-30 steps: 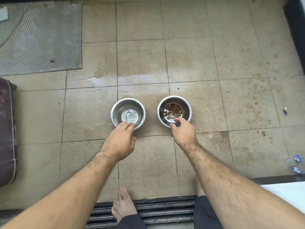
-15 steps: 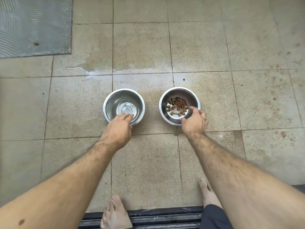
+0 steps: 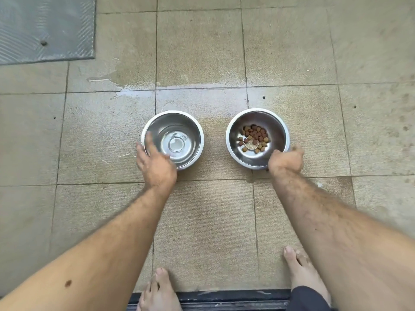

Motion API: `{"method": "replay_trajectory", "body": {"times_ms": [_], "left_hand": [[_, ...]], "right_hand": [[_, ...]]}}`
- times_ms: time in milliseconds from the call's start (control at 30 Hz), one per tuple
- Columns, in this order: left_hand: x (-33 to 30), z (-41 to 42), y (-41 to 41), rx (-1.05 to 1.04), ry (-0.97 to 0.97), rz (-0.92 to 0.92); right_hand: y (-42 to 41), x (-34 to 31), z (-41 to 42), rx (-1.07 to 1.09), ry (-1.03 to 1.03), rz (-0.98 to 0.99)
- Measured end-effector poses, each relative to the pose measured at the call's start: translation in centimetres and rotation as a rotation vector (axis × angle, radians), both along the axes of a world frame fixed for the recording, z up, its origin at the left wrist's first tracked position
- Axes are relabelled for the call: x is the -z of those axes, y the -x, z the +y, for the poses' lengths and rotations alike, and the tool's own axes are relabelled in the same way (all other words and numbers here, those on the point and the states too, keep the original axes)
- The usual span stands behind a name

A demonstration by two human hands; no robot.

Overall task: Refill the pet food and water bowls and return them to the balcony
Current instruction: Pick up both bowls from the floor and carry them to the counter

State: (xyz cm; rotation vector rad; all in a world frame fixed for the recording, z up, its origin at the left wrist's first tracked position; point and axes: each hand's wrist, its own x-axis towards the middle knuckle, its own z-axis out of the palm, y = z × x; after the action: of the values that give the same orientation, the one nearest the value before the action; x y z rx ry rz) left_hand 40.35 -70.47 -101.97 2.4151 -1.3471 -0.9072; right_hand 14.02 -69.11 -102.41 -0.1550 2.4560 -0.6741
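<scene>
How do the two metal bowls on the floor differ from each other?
The left bowl holds no kibble, perhaps only a little clear water; the right bowl holds a small pile of brown kibble. The left hand reaches over the left bowl's rim; the right hand is at the right bowl's near edge. Both are round, shiny steel, upright.

The person's forearms were bare and hairy, the left hand [image 3: 157, 169] and right hand [image 3: 285, 161] ungloved, feet [image 3: 157, 292] bare, dark trousers [image 3: 307, 298] at the right ankle.

Soft, even daylight with faint shadows; the left hand [image 3: 157, 167] blurs (motion, mostly), glare on the wet floor [image 3: 202, 90], edges bowed.
</scene>
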Motion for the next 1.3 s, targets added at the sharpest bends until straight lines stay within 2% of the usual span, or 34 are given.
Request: {"method": "replay_trajectory", "body": {"times_ms": [67, 133, 233, 300, 533, 700, 933, 1300], "left_hand": [[0.7, -0.1, 0.3, -0.329, -0.036, 0.113], [1.4, 0.0, 0.4, -0.556, -0.121, 0.214], [2.4, 0.4, 0.4, -0.750, -0.147, 0.497], [2.7, 0.4, 0.3, -0.797, -0.146, 0.635], [2.7, -0.5, -0.5, -0.783, -0.060, 0.596], [-1.6, -0.4, -0.9, -0.769, -0.031, 0.603], [-15.2, -4.1, -1.4, -0.677, 0.036, 0.723], [-39.9, -10.6, -4.4, -0.492, 0.109, 0.788]], "right_hand": [[0.2, 0.5, 0.1, 0.044, 0.009, -0.106], [0.2, 1.0, 0.6, 0.047, 0.055, -0.204], [0.5, 1.5, 1.2, 0.060, 0.133, -0.310], [0.6, 1.8, 1.4, 0.056, 0.162, -0.344], [0.4, 1.7, 1.3, -0.009, 0.239, -0.357], [-0.2, -1.9, 0.8, -0.047, 0.264, -0.362], [0.0, -14.7, -2.2, -0.082, 0.342, -0.408], [-1.8, -39.8, -10.7, -0.167, 0.485, -0.472]]}}
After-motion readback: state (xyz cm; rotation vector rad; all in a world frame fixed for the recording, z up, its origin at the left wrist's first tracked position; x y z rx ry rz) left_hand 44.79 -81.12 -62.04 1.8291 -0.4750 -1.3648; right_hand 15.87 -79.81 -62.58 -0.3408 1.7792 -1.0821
